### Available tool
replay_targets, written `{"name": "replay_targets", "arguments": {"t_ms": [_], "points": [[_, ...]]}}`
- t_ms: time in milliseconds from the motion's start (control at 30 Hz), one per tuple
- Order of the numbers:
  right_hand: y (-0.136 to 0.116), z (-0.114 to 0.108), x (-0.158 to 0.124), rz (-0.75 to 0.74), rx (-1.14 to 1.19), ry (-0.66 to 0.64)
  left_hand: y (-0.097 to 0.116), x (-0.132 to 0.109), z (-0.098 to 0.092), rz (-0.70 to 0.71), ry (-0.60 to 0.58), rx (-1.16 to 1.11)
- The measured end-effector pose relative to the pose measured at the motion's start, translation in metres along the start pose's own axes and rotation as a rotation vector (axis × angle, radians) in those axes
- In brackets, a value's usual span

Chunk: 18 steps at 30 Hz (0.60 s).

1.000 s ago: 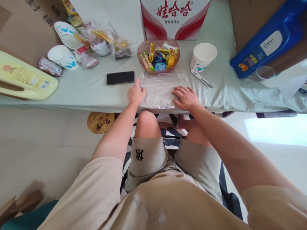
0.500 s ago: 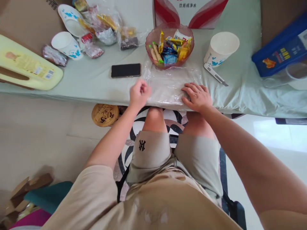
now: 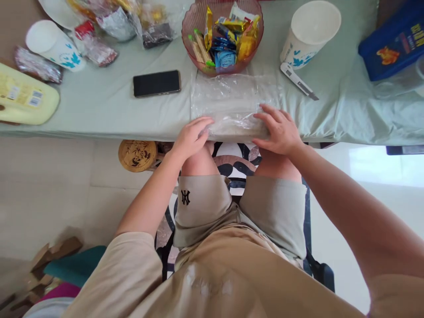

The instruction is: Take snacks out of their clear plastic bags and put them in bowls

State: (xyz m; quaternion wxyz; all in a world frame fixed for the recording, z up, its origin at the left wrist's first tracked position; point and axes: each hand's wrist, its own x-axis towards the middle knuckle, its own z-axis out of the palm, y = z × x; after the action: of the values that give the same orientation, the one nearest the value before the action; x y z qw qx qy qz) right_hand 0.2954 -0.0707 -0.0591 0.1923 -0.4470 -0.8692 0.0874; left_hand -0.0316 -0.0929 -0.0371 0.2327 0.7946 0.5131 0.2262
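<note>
A clear plastic bag [image 3: 232, 95] lies flat at the front edge of the cloth-covered table. My left hand [image 3: 194, 137] rests at its lower left corner, fingers stretched out over the edge. On the bag's right side is my right hand [image 3: 278, 128], its fingers spread and touching the plastic. Neither hand grips anything. Just behind the bag stands a pink glass bowl [image 3: 190, 48] holding several wrapped snacks [image 3: 227, 44]. A utility knife [image 3: 300, 81] lies to the right of the bag, and a black phone [image 3: 157, 83] to its left.
A paper cup [image 3: 311, 33] stands behind the knife; another paper cup [image 3: 54, 46] leans at the left among wrapped snacks. A pale yellow bottle [image 3: 28, 95] lies far left. A blue package [image 3: 394, 48] is far right. Below the table edge sits a round wooden stool [image 3: 137, 155].
My left hand has gone from curled fingers to stretched ones and come down onto the bag's left corner. My right hand's fingers have spread wider. The view has tilted and moved closer to the table.
</note>
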Motion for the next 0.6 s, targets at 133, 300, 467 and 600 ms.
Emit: {"name": "replay_targets", "arguments": {"t_ms": [133,300,467,600], "points": [[-0.006,-0.001,-0.026,0.012,0.035,0.173,0.006,-0.013,-0.008,-0.002,0.085,-0.076],[-0.014,-0.002,-0.044,0.087,0.103,0.426,0.012,-0.028,-0.016,-0.183,0.17,-0.19],[-0.014,-0.007,-0.052,0.265,0.097,0.332,0.006,-0.028,-0.014,-0.268,0.285,-0.373],[-0.016,-0.006,-0.053,0.344,0.241,0.298,0.008,-0.022,-0.007,-0.221,0.28,-0.35]]}}
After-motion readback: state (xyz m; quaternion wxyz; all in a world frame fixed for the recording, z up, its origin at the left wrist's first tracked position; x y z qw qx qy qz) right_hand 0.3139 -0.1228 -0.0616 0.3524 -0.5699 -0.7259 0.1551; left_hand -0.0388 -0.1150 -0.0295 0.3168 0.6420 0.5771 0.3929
